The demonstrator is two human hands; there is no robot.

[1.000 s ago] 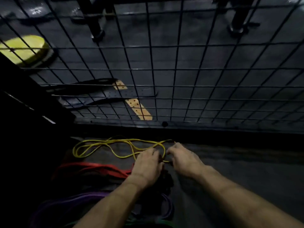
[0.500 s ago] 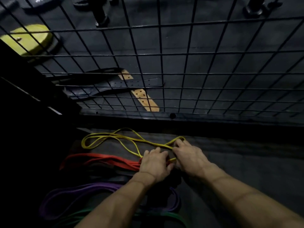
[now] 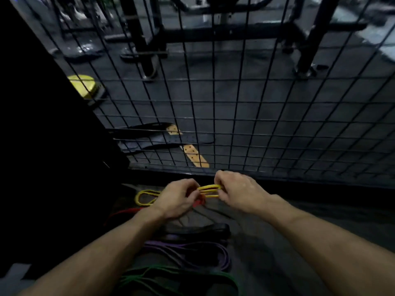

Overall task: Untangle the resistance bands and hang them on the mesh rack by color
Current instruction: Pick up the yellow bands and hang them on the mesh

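A thin yellow band (image 3: 210, 190) is stretched in several strands between my left hand (image 3: 178, 199) and my right hand (image 3: 237, 192), both pinched on it just above the floor. Its far loop trails left on the floor behind my left hand. A red band (image 3: 126, 211) runs under my left hand. Nearer me lie a black band (image 3: 196, 229), a purple band (image 3: 192, 251) and a green band (image 3: 171, 276) in a loose pile. The black wire mesh rack (image 3: 235, 103) stands upright right behind my hands.
Beyond the mesh lie leather lifting belts (image 3: 171, 139) with a tan strap, a yellow weight plate (image 3: 84, 85) at the left, and black gym machine frames (image 3: 145, 39) further back. A dark wall or panel (image 3: 42, 146) fills the left side.
Both hands lifted the yellow band off the floor and pulled it taut between them, gathering its long loop in. The view tilted up, showing more of the mesh.
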